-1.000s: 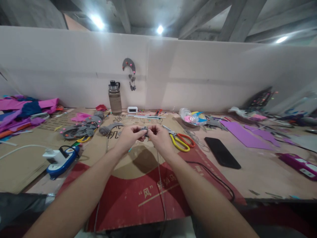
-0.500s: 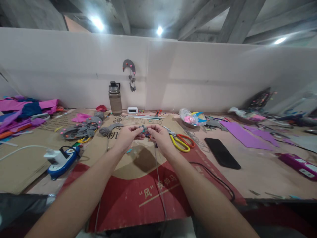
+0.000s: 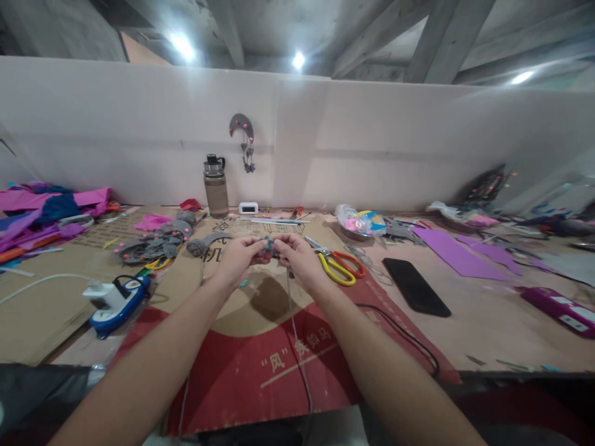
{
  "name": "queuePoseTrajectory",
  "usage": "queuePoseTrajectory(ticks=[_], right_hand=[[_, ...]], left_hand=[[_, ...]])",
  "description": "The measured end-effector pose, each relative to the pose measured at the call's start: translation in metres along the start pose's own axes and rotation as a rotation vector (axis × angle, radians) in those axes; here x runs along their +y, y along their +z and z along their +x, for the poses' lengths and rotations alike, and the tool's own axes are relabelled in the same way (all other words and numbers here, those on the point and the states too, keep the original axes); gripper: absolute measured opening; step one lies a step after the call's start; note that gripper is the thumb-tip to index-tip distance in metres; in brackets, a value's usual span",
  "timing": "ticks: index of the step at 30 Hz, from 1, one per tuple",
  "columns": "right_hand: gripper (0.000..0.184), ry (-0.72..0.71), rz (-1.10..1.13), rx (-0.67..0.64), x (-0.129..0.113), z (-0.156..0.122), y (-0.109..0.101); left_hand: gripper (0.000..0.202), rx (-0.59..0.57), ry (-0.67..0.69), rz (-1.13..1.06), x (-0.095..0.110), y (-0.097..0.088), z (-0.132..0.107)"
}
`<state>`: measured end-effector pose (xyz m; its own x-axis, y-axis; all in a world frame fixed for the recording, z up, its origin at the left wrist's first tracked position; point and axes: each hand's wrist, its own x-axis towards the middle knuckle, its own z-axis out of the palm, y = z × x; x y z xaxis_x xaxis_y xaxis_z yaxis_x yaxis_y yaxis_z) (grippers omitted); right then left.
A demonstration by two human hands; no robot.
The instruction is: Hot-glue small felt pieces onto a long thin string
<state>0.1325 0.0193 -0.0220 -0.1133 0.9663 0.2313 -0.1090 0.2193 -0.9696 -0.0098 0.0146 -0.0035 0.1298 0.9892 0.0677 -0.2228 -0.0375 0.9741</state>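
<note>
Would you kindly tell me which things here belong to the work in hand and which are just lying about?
Seemingly in use:
small piece pinched by left hand and right hand
pale cord below the right hand

Apparently just lying about:
black phone
bottle
white device

Held piece [image 3: 268, 245] — mostly hidden, blurred; 2 forearms [image 3: 158, 353] — cut off at bottom edge.

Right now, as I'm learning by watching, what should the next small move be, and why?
I'd probably hold the small teal piece with the left grip and ease the right grip down to draw the grey cord straight: both pinch the piece, and the cord hangs below the right one in a slack bend. Whether it joins the piece is hidden.
</note>
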Motion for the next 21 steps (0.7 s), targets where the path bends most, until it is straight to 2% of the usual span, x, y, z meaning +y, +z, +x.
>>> queuePoseTrajectory(ticks=[6, 10, 14, 21], right_hand=[[0.032, -0.047, 0.025, 0.046, -0.0009, 0.0003, 0.0010], [0.028, -0.161, -0.086, 0.085, -0.0006, 0.0015, 0.0001], [0.027, -0.205, -0.198, 0.067, -0.0014, -0.0006, 0.0011], [0.015, -0.217, -0.326, 0.118, -0.0072, -0.0071, 0.0011]], left_hand=[[0.018, 0.067, -0.021, -0.101, 0.0009, 0.0002, 0.0008], [0.020, 0.069, -0.043, -0.102, 0.0030, 0.0030, -0.0010], [0.022, 0.059, -0.068, -0.095, 0.0034, 0.0031, -0.0012], [0.027, 0.073, 0.027, -0.051, -0.0015, 0.0012, 0.0011]])
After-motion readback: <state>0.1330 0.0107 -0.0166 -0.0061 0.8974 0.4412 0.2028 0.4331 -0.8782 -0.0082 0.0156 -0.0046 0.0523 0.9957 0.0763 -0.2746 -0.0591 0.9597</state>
